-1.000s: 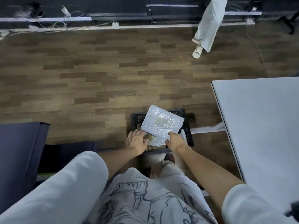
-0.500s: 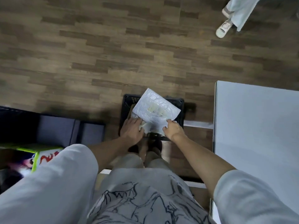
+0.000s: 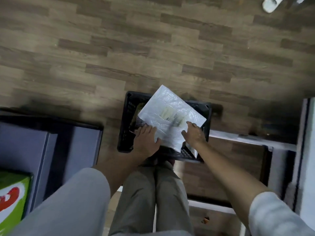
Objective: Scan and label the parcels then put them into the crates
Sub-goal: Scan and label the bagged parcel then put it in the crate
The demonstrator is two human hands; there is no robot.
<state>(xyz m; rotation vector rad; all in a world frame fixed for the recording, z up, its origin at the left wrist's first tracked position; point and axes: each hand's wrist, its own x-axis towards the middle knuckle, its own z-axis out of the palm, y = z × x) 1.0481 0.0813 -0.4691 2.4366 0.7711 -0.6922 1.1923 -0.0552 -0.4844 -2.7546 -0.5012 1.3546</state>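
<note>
A flat parcel in a clear bubble mailer (image 3: 170, 114) lies tilted over a black plastic crate (image 3: 127, 116) on the wooden floor. My left hand (image 3: 146, 140) lies on the parcel's near left edge with its fingers spread. My right hand (image 3: 194, 134) grips the parcel's near right edge, thumb on top. Other items show inside the crate under the parcel, too dark to tell apart.
A dark blue bin (image 3: 51, 150) stands to the left with a green box (image 3: 13, 200) at its near corner. A white table (image 3: 308, 159) rises at the right edge. Another person's shoe (image 3: 271, 4) is far right on the floor.
My head has tilted further down, so the crate and parcel sit lower and larger in view. The parcel has sunk a little toward the crate with both hands on it.
</note>
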